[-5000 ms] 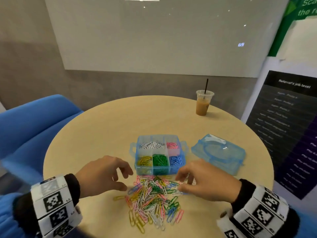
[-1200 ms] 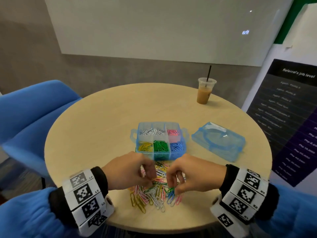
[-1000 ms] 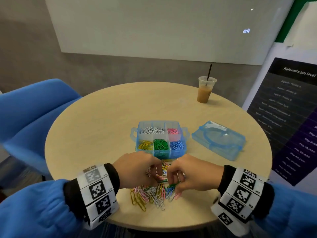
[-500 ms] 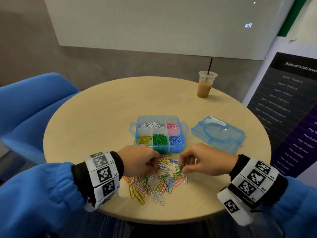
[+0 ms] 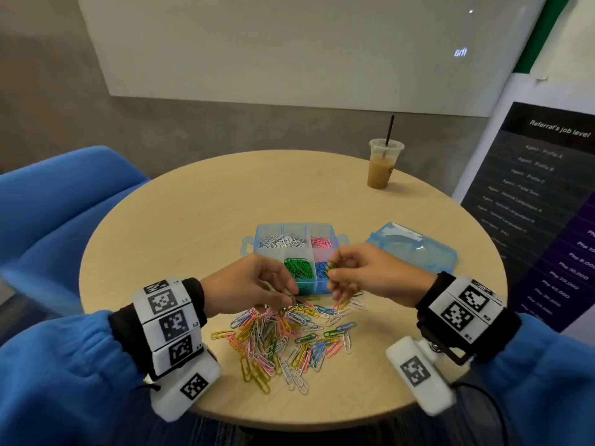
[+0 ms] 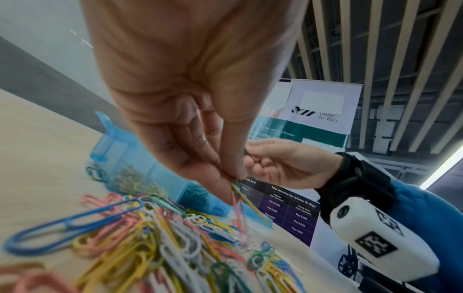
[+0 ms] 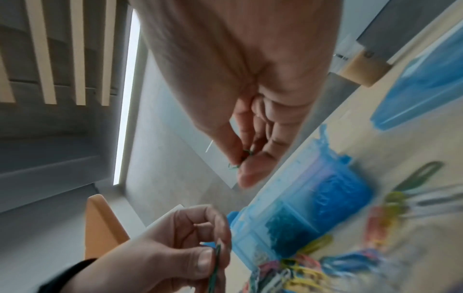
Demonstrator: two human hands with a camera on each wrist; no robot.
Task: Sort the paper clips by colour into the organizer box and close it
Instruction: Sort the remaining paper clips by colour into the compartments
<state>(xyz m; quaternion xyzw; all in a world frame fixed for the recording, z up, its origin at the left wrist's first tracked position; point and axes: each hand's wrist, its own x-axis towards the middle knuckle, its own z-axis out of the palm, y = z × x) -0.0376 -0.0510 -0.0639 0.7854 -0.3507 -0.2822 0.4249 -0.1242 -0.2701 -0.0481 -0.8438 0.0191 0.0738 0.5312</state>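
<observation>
Clips lie heaped just before the box; the right hand, pinching green clips above it, should release over the green cell, while the left hand, pinching mixed ones, separates colours first.

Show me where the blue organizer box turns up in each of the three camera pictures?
Head: organizer box at table centre, just beyond both hands.
Left wrist: at centre left, partly behind the left hand.
Right wrist: at lower right, blurred, below the right hand.
Shared landmark: the loose clip pile, lying against the box's near side.
</observation>
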